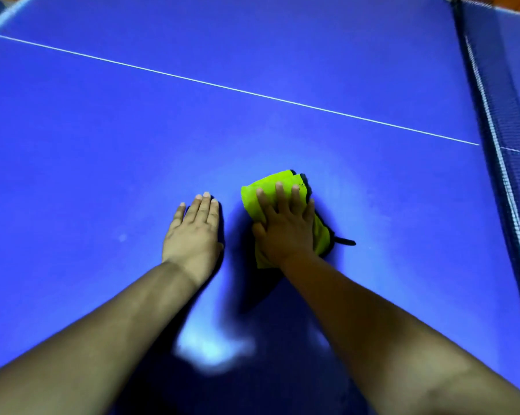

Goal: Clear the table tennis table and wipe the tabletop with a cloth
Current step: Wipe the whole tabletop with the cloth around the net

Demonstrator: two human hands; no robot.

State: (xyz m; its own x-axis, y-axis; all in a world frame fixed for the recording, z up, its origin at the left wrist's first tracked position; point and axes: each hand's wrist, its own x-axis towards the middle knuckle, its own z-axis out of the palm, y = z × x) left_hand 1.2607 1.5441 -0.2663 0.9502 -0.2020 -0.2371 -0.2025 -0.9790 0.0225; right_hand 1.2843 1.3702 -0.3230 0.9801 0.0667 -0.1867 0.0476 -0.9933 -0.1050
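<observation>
Head view: two bare forearms reach out over the blue tabletop (102, 130), with the hands side by side.
Left hand (194, 235): flat and palm down on the bare surface, fingers straight and close together, holding nothing.
Right hand (285, 232): just beside the left at its 3 o'clock, palm pressed flat on the cloth (270, 187), fingers straight and slightly spread (pressing, not gripping).
Cloth: yellow-green and folded, lying on the tabletop under the right hand and showing past the fingertips toward 12 o'clock.
Black tab (345, 241): pokes out from the cloth at 4 o'clock.
White line (222, 86): crosses the table beyond the hands, from 10 o'clock to 3 o'clock.
Net (498, 139): dark, white-edged, along the 3 o'clock side.
Glare (213, 348): a pale blur at 6 o'clock, between the forearms.
</observation>
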